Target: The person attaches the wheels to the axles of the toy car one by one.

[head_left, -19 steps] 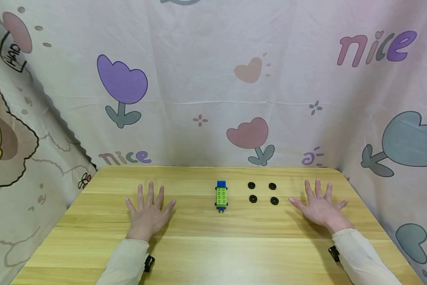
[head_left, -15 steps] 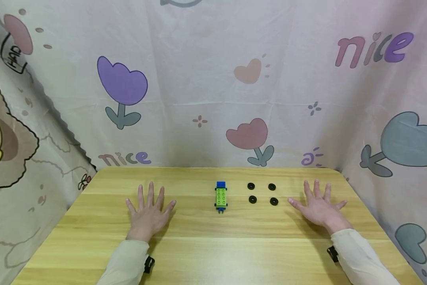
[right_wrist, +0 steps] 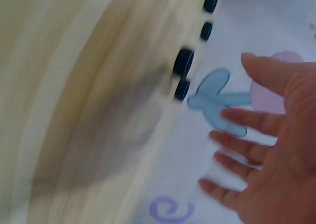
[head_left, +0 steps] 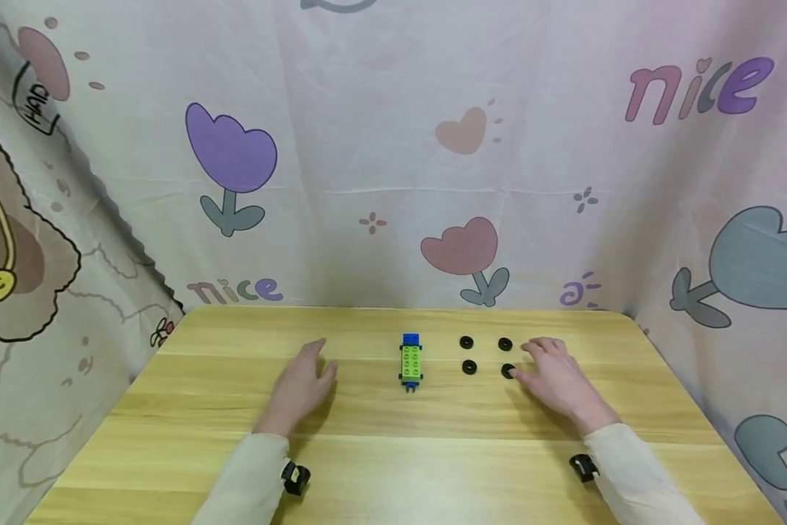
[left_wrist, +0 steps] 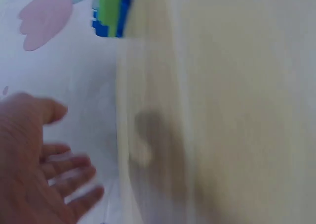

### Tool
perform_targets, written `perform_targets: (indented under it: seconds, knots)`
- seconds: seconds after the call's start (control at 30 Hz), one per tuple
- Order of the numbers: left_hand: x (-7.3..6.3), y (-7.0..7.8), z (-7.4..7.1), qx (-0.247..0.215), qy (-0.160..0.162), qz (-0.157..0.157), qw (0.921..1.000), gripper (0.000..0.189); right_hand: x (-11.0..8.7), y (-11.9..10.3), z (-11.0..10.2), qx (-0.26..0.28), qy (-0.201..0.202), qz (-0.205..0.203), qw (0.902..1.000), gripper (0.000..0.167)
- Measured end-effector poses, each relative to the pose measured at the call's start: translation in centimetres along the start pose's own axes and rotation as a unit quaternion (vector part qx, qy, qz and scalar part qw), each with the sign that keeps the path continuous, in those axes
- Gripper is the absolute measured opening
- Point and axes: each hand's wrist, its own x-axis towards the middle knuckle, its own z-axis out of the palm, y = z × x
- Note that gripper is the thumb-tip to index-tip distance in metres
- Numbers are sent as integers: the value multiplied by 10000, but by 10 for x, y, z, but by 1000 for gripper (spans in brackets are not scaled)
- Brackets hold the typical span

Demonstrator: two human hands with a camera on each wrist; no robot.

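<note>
A green and blue toy brick car body (head_left: 411, 363) lies on the wooden table, with short blue pegs at its sides. Several small black rubber tyres (head_left: 469, 367) are spread to its right. My right hand (head_left: 560, 379) is beside the two rightmost ones, its thumb tip overlapping the nearer tyre (head_left: 507, 371) in the head view. In the right wrist view the fingers (right_wrist: 242, 145) are loosely spread with nothing between them. Left of the car body, my left hand (head_left: 297, 386) hovers above the table, holding nothing, its fingers relaxed in the left wrist view.
The wooden table (head_left: 393, 474) ends at a far edge close behind the parts. A patterned cloth (head_left: 340, 146) hangs behind it and along both sides. Each wrist wears a black strap-on device (head_left: 295, 477).
Both hands have left their flat, spread pose and turned inward. The right hand has moved left to the tyres; the left has shifted slightly right. The car body and tyres stay put.
</note>
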Motion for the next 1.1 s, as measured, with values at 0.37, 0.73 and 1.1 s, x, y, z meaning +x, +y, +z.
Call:
perform_targets:
  seconds: [0.37,0.73,1.1]
  knots:
    - [29,32,32,-2006,-1167,452,9716,76,31,-38,31,853,-484,-556,9936,43]
    - [54,54,55,-1551,-1700,775,9701,107,44,-50,45,639,-822,-605,9927,41]
    - [69,63,67,-1463,-2057,666,9653,115,51,-52,51,405,-899,-559,9936,34]
